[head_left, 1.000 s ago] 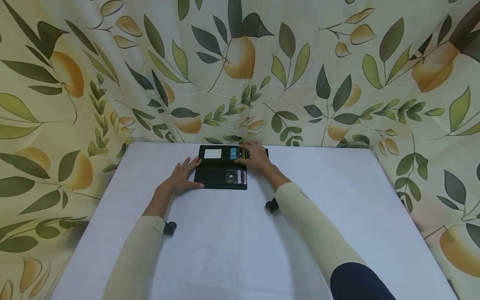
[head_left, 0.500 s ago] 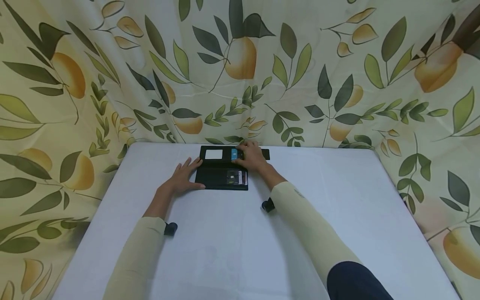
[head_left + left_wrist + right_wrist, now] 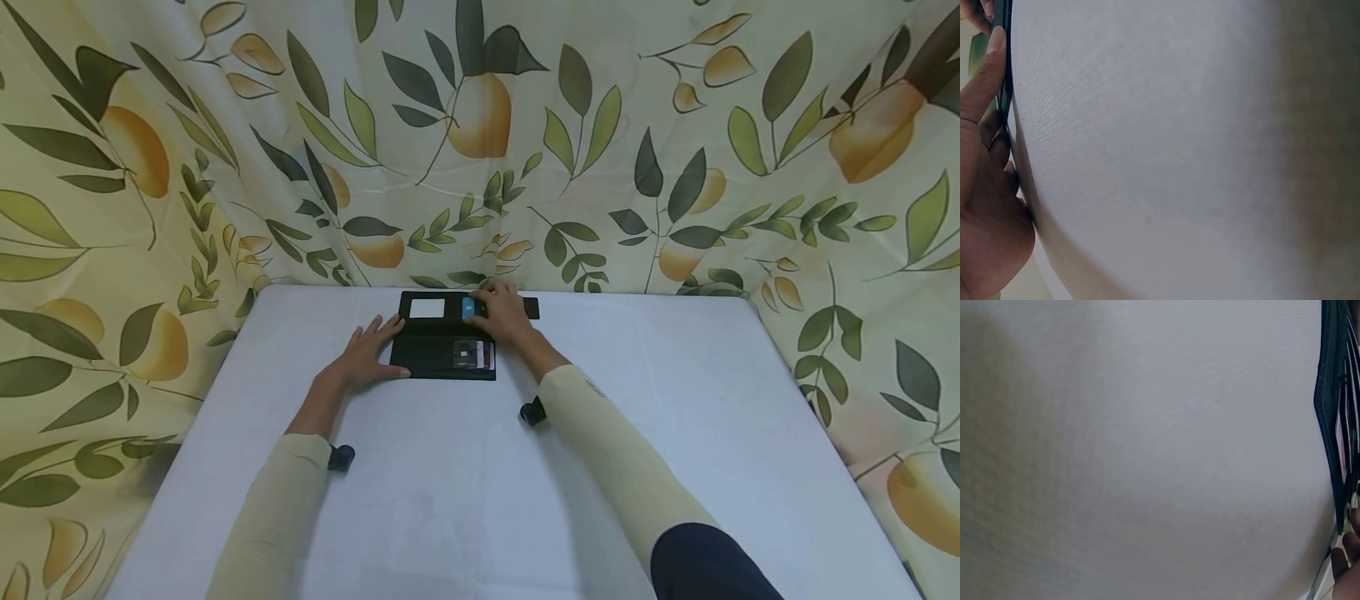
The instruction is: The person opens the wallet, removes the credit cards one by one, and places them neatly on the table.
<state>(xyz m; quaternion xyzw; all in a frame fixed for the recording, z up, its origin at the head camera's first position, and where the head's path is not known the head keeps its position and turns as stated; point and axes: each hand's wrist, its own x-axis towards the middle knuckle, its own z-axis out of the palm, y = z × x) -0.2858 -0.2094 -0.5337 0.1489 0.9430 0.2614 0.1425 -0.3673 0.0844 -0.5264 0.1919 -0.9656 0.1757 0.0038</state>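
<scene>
An unfolded black wallet [image 3: 423,357] lies near the far edge of the white table, with a white panel [image 3: 427,308] in its upper half. My left hand [image 3: 362,357] spreads over its left edge, thumb at the lower corner and fingers higher up. At the upper right, my right hand [image 3: 504,315] has thumb and fingers bent around a card in the wallet, mostly hidden by the hand. A blue card [image 3: 468,307] shows just left of the fingertips. More cards [image 3: 474,355] sit in the lower half. In the right wrist view, the wallet's layered edge [image 3: 1330,406] shows.
A black strap [image 3: 532,308] of the wallet sticks out past my right hand. White cloth covers the table [image 3: 450,483]. A patterned curtain [image 3: 480,192] hangs directly behind its far edge. Small black cameras [image 3: 341,457] sit at both wrists.
My right hand has shifted slightly left over the wallet's upper pocket, covering the yellow-and-dark card edges seen earlier. More of the strap shows. My left hand stays on the wallet.
</scene>
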